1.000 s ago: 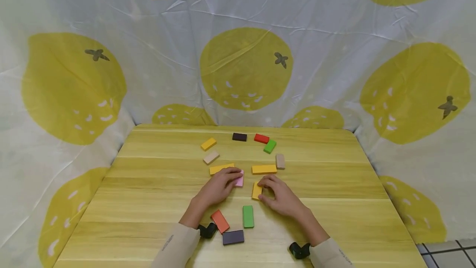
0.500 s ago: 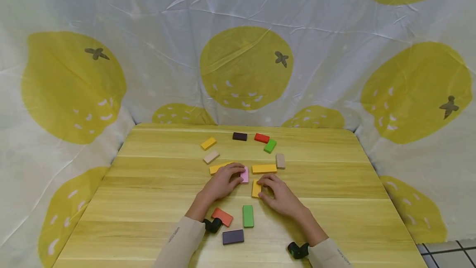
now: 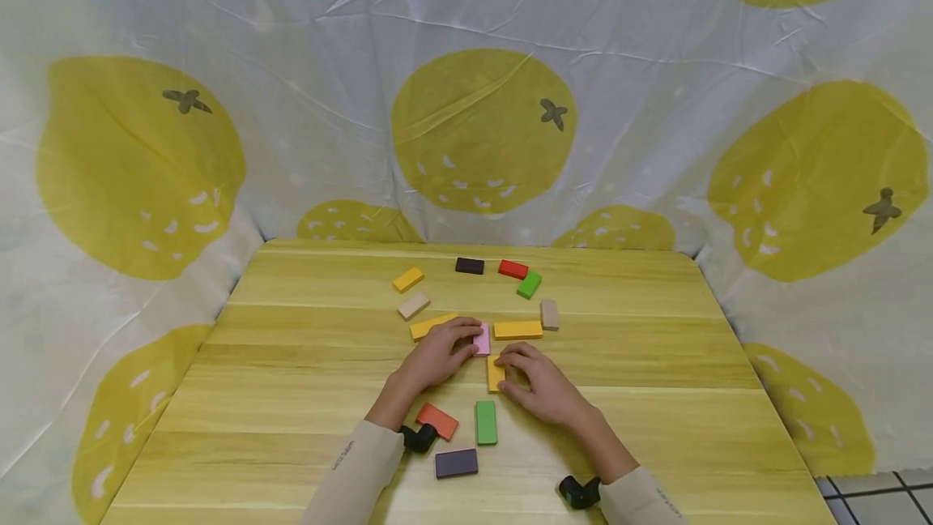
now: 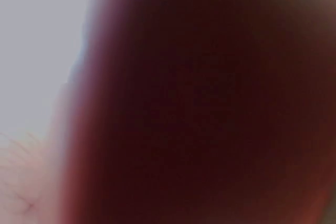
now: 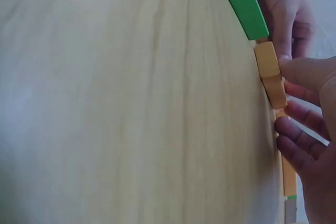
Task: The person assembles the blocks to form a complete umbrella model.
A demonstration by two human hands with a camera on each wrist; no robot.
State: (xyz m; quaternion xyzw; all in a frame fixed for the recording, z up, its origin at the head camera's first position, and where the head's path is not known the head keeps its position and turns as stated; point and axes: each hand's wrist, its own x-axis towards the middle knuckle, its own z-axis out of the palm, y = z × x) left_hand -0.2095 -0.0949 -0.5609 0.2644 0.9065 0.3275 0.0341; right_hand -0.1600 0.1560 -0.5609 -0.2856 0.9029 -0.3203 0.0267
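Observation:
In the head view my left hand [image 3: 440,352] pinches a pink block [image 3: 482,340] by its left side, thumb at the near end and fingers at the far end. To its lower right my right hand [image 3: 545,383] grips a yellow block [image 3: 495,375] between thumb and fingers. The right wrist view shows the thumb on that yellow block [image 5: 269,72]. The yellow block lies just nearer than the pink one, both flat on the table. One long yellow block [image 3: 518,330] sits right of the pink block; another long yellow block [image 3: 432,326] is partly behind my left hand.
Closer in lie a green block [image 3: 485,423], an orange-red block [image 3: 440,421] against the left wrist camera and a dark purple block [image 3: 456,464]. Farther back on the wooden table [image 3: 291,395] are several blocks, including a black block [image 3: 470,266]. The left wrist view is blurred dark.
My left hand has shifted the pink block right and slightly away. My right hand has slid the yellow block a little left. The orange-red block has turned beside the left wrist camera.

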